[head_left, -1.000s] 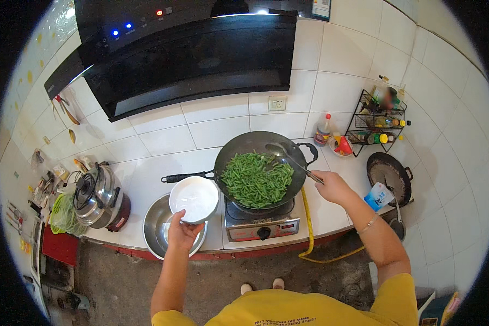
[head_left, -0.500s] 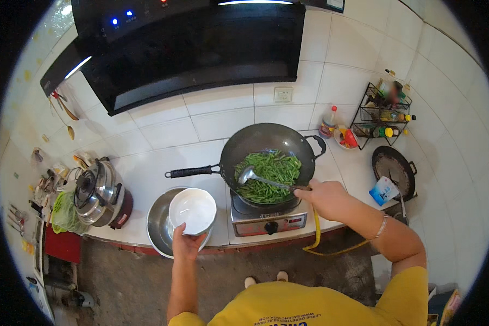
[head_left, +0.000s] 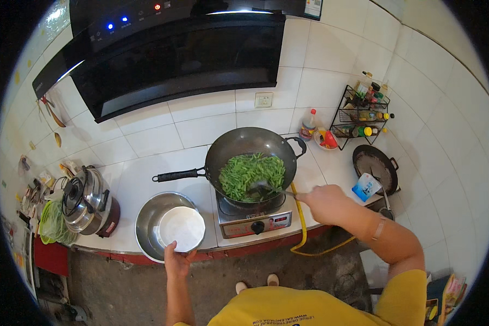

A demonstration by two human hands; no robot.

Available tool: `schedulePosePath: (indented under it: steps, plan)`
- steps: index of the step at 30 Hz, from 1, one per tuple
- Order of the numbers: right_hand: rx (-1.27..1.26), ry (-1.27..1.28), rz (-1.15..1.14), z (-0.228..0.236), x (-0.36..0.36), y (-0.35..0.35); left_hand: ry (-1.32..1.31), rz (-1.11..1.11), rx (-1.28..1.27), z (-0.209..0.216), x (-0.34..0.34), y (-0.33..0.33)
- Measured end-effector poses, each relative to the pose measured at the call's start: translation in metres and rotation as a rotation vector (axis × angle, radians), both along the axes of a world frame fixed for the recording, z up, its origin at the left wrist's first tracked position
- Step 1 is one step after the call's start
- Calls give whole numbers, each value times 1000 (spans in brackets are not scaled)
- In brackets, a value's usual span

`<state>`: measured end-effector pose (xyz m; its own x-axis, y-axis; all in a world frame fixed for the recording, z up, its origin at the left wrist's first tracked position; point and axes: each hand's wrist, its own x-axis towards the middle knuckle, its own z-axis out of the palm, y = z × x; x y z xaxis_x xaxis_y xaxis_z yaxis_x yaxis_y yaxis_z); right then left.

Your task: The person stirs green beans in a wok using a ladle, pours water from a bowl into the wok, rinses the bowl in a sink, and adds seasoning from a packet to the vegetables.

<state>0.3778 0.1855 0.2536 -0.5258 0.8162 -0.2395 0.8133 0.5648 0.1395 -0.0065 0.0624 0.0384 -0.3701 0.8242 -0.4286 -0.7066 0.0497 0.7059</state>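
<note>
Head view looks down on your two arms at a tiled counter, and each hand has its own job. Your right hand is closed around the handle of a metal spatula, fingers wrapped together on it, so the blade reaches well into the black wok while your knuckles stay outside the rim, away from the heat. The blade lies in the near side of the heap of cut green beans, which fill the bottom of the wok. That wok sits on a small single-burner gas stove, its long handle turned toward your left, away from the working arm. Your left hand grips the near edge of a white plate, thumb over the rim and fingers apparently beneath it, though those are hidden. The plate rests in or just above a steel bowl standing just beside the stove, near the beans. A yellow gas hose hangs from the stove over the counter edge. Farther to your left stands a lidded steel cooker, and on your right a wire spice rack and a second dark pan sit well clear of the burner.
</note>
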Motion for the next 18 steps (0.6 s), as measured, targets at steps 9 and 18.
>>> schedulePosePath:
  steps: [9, 18]
  plan:
    - [118, 248, -290, -15, 35, 49, -102, 59, 10, 0, 6, -12]
    - [-413, 866, -391, -71, 28, 43, -80, 37, 32, -6, 4, -14]
